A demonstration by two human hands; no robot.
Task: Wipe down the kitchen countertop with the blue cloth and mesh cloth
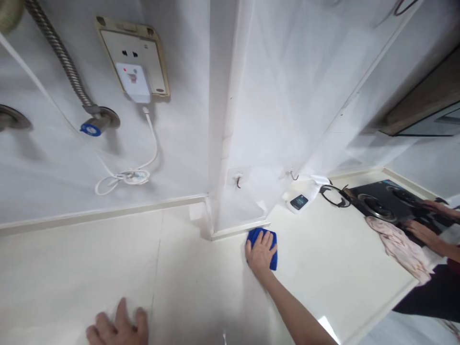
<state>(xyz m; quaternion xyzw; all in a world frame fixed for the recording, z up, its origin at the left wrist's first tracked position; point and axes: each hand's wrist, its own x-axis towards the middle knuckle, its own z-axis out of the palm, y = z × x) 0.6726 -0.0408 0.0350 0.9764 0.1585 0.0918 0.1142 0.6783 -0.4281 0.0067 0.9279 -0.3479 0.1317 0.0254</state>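
Note:
Under my right hand [260, 251] lies a folded blue cloth [274, 261], pressed flat on the white countertop [194, 278] at the foot of the wall corner [240, 231]. The fingers of that hand are spread over the cloth, and its edges show around them. My left hand [118, 328] rests on or just above the counter at the lower left, fingers apart and holding nothing; part of it is cut off by the frame's bottom edge.
A white bottle with a dark label [299, 202] lies by the wall, near a black ring [334, 196]. Another person's hands [424, 235] are at the black gas stove [377, 206], beside a pink cloth [398, 247]. A plugged adapter [134, 81], a coiled white cable [131, 177] and a blue-capped valve [91, 129] line the left wall.

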